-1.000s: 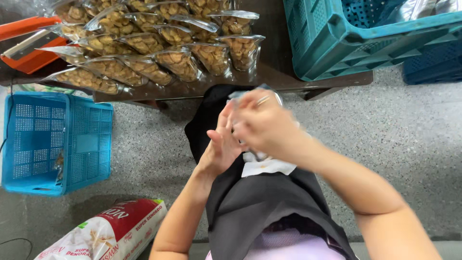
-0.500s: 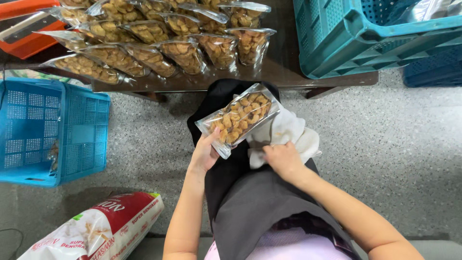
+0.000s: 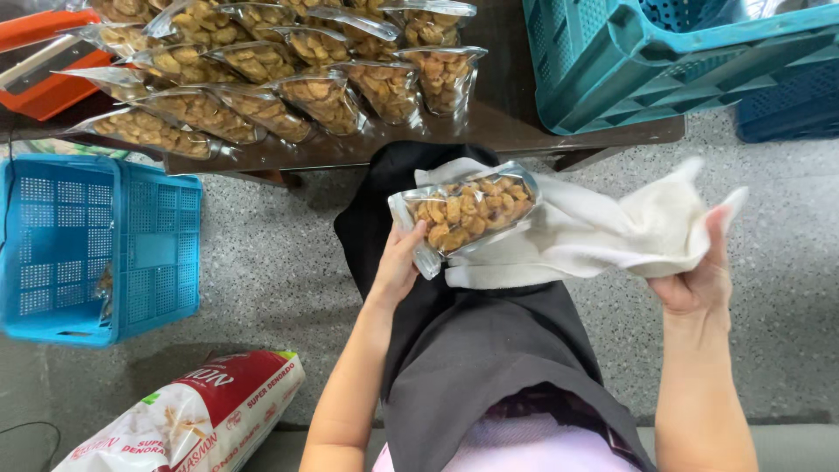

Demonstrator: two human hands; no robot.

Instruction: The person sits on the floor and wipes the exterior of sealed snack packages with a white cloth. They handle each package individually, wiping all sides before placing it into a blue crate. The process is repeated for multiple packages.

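Note:
My left hand (image 3: 398,264) holds a clear plastic pouch of brown snacks (image 3: 463,212) over my lap, gripping its lower left end. My right hand (image 3: 699,278) is out to the right, closed on a white cloth (image 3: 603,229) that stretches from my lap under the pouch to that hand. I sit in a black apron (image 3: 472,341). Ahead, several more filled pouches (image 3: 262,83) lie in rows on a dark wooden table (image 3: 524,131).
A light blue perforated basket (image 3: 96,249) stands on the speckled floor at my left. A teal crate (image 3: 682,61) rests on the table's right end, a darker blue one behind it. An orange device (image 3: 44,61) sits at far left. A red and white sack (image 3: 192,419) lies at my lower left.
My hands have parted. The right hand has swung out to the right, pulling the white cloth with it. The left hand has kept the pouch and lowered it onto my lap.

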